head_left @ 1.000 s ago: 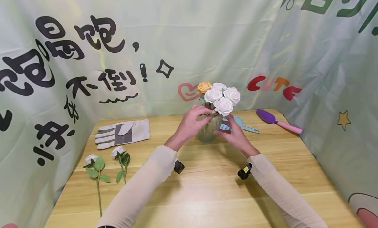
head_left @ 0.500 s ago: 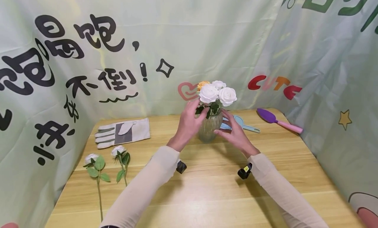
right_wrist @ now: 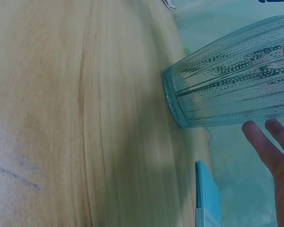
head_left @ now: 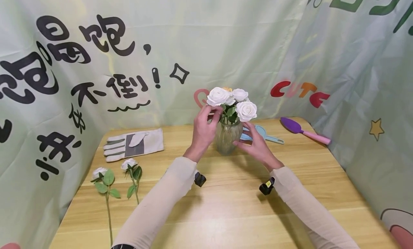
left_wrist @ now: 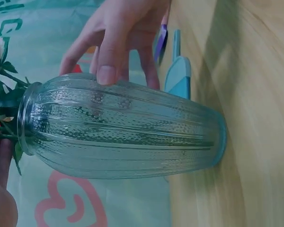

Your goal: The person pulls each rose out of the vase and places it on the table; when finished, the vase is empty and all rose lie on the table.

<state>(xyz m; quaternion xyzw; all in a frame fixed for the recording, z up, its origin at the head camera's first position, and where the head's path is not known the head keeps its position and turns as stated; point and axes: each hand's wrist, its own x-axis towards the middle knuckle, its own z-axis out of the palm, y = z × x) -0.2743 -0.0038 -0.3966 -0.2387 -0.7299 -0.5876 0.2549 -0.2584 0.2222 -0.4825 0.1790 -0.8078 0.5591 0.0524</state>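
Observation:
A ribbed clear glass vase (head_left: 227, 138) stands upright on the table, with several white roses (head_left: 246, 110) and a partly hidden orange one (head_left: 227, 89) at its mouth. My left hand (head_left: 204, 129) is at the vase's upper left, fingers curled at the base of the leftmost white rose (head_left: 218, 96); the exact contact is partly hidden. In the left wrist view, its fingers (left_wrist: 3, 158) lie beside the green stems. My right hand (head_left: 258, 147) holds the vase's right side, thumb in front and fingers behind, as the left wrist view of the hand (left_wrist: 123, 33) also shows.
Two white roses with stems (head_left: 107, 199) (head_left: 133, 177) lie at the left, below a grey-white glove (head_left: 145, 143). Behind my right hand is a light blue tool (head_left: 260, 131). A purple trowel with a pink handle (head_left: 292, 125) lies at the back right, near the printed curtain (head_left: 238, 55).
My left hand has moved left and turned more upright, and the rose at its fingers has shifted left, now covering most of the orange one. My right hand has stayed on the vase.

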